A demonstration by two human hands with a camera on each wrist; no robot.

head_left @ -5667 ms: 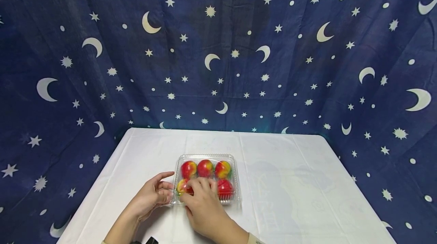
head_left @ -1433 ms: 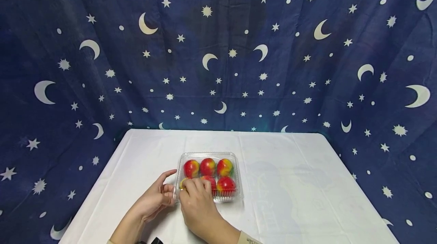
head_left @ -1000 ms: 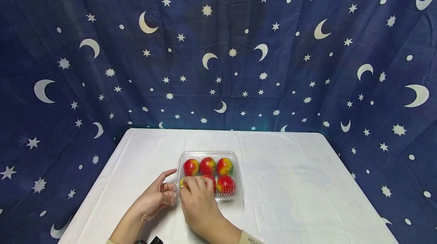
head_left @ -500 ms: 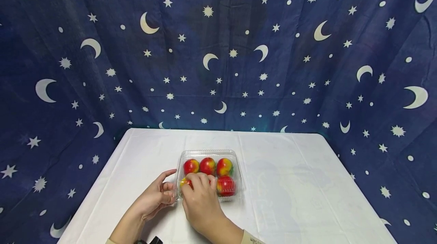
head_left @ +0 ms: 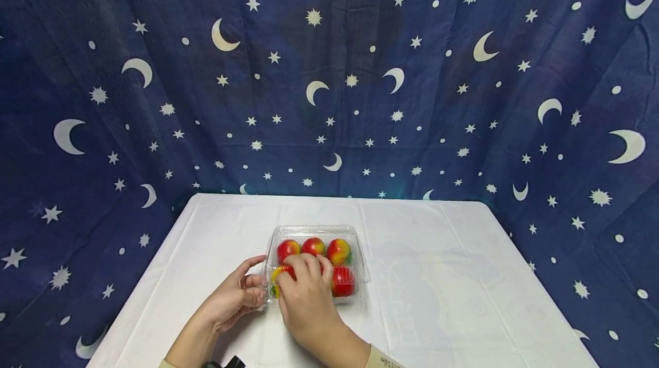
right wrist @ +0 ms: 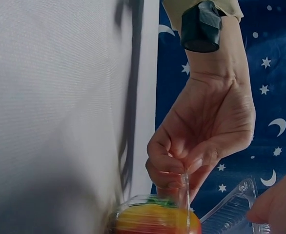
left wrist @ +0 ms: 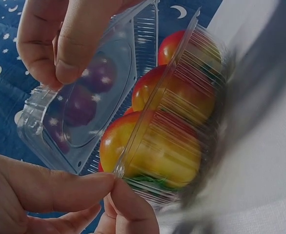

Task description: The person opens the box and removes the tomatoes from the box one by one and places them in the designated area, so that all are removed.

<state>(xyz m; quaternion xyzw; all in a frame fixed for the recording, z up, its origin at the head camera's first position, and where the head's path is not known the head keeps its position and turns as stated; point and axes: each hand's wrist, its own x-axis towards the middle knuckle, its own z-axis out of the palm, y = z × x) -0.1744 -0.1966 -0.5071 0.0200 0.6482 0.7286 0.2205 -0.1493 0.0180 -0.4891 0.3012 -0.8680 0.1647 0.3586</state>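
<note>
A clear plastic clamshell box [head_left: 269, 268] on the table holds several round red-and-yellow fruits [head_left: 338, 251] with bits of green. My left hand [head_left: 226, 302] pinches the rim of its base at the near left corner; in the left wrist view, thumb and index finger meet on that rim [left wrist: 148, 109]. My right hand [head_left: 311, 308] pinches the front edge of the lid [left wrist: 38, 122], which stands tilted up, apart from the base along the front. In the head view my right hand hides part of the near row of fruits.
A white cloth covers the table [head_left: 443, 276], with bare surface right of the box and behind it. A dark blue curtain [head_left: 329, 110] with moons and stars hangs around the back and sides. Black wrist camera [right wrist: 200, 29] sits on my left wrist.
Over the last second my right hand has moved slightly away from me and to the right, raising the lid's front edge off the base. My left hand has stayed at the corner.
</note>
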